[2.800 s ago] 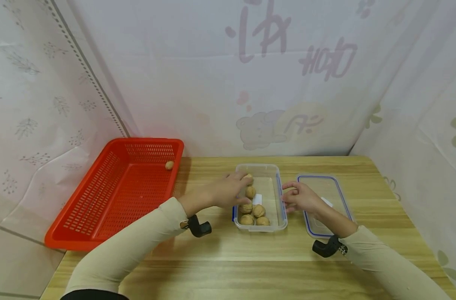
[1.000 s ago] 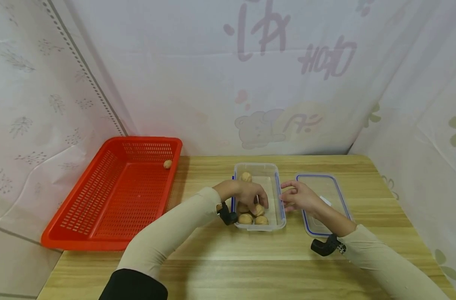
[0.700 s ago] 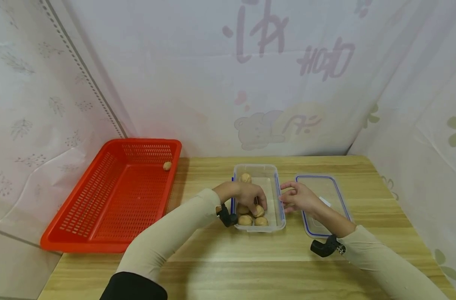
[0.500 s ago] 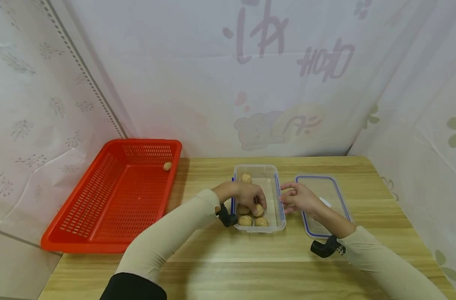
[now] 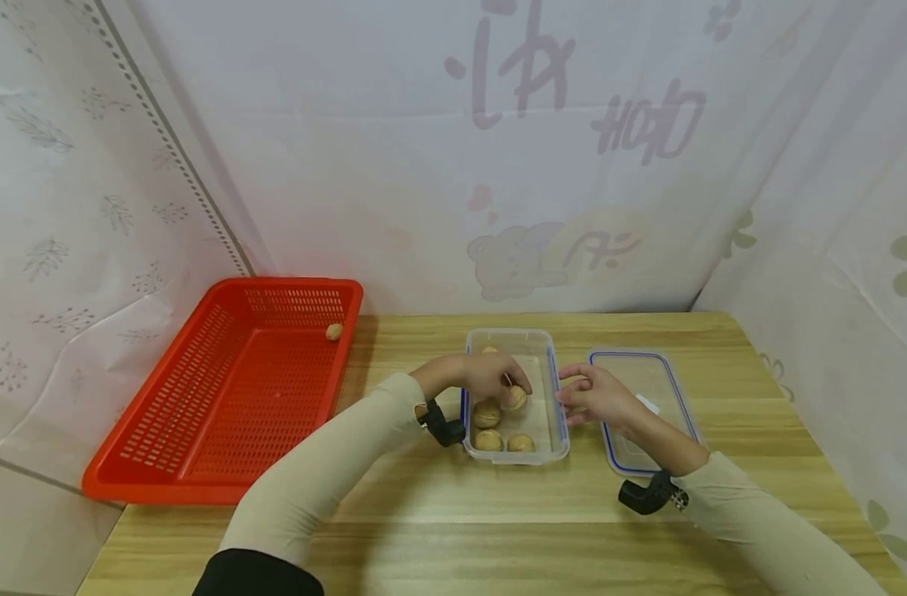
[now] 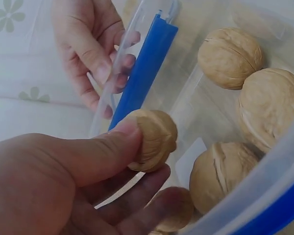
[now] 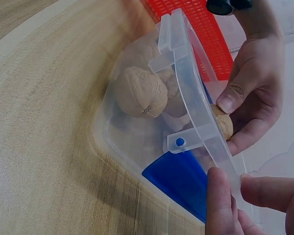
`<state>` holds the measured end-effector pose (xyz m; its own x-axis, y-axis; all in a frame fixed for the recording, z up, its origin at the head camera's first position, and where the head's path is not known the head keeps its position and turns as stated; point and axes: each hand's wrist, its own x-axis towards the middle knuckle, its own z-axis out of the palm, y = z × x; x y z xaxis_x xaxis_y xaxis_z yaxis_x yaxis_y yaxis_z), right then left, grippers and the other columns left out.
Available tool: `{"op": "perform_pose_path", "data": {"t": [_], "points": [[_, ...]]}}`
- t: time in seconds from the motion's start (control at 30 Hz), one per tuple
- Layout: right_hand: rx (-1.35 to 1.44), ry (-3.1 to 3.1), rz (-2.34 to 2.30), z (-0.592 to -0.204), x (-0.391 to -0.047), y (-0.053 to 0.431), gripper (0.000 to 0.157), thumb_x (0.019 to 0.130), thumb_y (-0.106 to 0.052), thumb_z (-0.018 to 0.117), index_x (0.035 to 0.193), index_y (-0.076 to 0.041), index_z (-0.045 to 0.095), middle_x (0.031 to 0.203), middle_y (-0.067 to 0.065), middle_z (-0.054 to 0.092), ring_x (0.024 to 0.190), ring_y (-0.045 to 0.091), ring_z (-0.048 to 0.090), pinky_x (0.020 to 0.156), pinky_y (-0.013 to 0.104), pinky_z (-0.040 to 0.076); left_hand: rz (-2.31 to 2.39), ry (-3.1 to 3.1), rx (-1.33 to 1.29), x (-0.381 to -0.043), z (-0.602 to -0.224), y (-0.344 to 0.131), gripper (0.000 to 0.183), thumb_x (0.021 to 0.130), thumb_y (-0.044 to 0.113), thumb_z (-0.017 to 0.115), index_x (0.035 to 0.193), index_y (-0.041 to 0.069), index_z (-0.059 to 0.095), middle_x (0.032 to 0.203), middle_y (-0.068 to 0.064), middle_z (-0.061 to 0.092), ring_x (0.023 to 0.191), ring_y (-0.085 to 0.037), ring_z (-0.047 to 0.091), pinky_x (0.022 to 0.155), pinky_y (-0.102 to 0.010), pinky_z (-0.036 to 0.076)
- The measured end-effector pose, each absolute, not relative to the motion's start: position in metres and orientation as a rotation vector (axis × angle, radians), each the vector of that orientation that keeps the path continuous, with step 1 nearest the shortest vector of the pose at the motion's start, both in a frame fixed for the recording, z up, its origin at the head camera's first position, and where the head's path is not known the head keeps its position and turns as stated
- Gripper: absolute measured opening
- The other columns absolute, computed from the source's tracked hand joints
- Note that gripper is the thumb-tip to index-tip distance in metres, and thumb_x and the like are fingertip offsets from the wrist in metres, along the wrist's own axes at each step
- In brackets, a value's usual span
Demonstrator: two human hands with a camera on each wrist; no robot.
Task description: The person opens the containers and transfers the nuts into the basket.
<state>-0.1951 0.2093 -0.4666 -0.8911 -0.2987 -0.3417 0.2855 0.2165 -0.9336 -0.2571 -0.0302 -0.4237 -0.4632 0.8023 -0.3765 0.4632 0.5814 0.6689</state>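
Note:
My left hand (image 5: 491, 377) pinches a walnut (image 6: 154, 140) between thumb and fingers, over the inside of a clear plastic food container (image 5: 554, 443) with blue side latches. Several walnuts sit along the container's left and near side, among them a walnut (image 5: 487, 414) below the hand and a walnut (image 5: 520, 443) in the near row. A walnut at the far left is partly hidden by the hand. My right hand (image 5: 598, 393) holds the container's right wall at the rim, thumb and fingers on either side of it (image 7: 220, 196).
A red perforated plastic basket (image 5: 342, 364) stands on the left with one walnut (image 5: 334, 332) in its far right corner. The container's clear lid (image 5: 650, 372), edged in blue, lies on the wooden table (image 5: 453, 513) to the right, partly under my right forearm. Patterned curtains surround the table.
My left hand first hovered at the container's left side, then reached in and took hold of a walnut. Now it has lifted that walnut slightly away from the near row. The right hand stays put.

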Motion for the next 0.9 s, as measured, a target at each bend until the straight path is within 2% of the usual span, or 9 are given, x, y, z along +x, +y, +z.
{"op": "perform_pose_path", "data": {"t": [0.27,0.5,0.73,0.9], "points": [[-0.002,2.042,-1.723,-0.468,-0.195,0.209,0.046,0.099,0.002,0.06,0.139,0.011,0.038,0.097,0.013,0.066,0.079,0.016,0.065,0.069,0.032,0.062,0.752,2.145,1.047,-0.263,-0.415,-0.038,0.037,0.1,0.003,0.061,0.137,-0.004,0.06,0.137,-0.013,0.063,0.126,-0.026,0.057,0.106,-0.03,0.046],[-0.003,2.04,-1.73,-0.47,-0.196,0.209,0.046,0.1,0.001,0.061,0.139,0.01,0.039,0.097,0.012,0.066,0.08,0.016,0.065,0.069,0.032,0.062,0.795,2.175,1.05,-0.264,-0.402,-0.047,0.038,0.102,0.007,0.061,0.139,0.001,0.06,0.141,-0.012,0.06,0.129,-0.027,0.055,0.108,-0.034,0.045],[-0.011,2.033,-1.741,-0.468,-0.195,0.21,0.047,0.099,0.001,0.061,0.14,0.011,0.038,0.097,0.011,0.067,0.081,0.016,0.065,0.07,0.031,0.062,0.861,2.165,1.042,-0.265,-0.392,-0.063,0.04,0.104,0.005,0.056,0.143,-0.003,0.055,0.147,-0.017,0.054,0.134,-0.03,0.051,0.112,-0.034,0.042],[-0.016,2.032,-1.74,-0.468,-0.195,0.209,0.048,0.099,0.002,0.061,0.14,0.011,0.037,0.097,0.011,0.066,0.081,0.015,0.065,0.07,0.031,0.062,0.931,2.177,1.038,-0.267,-0.383,-0.079,0.039,0.103,0.003,0.058,0.141,-0.004,0.056,0.146,-0.021,0.054,0.133,-0.032,0.052,0.11,-0.036,0.045]]}}
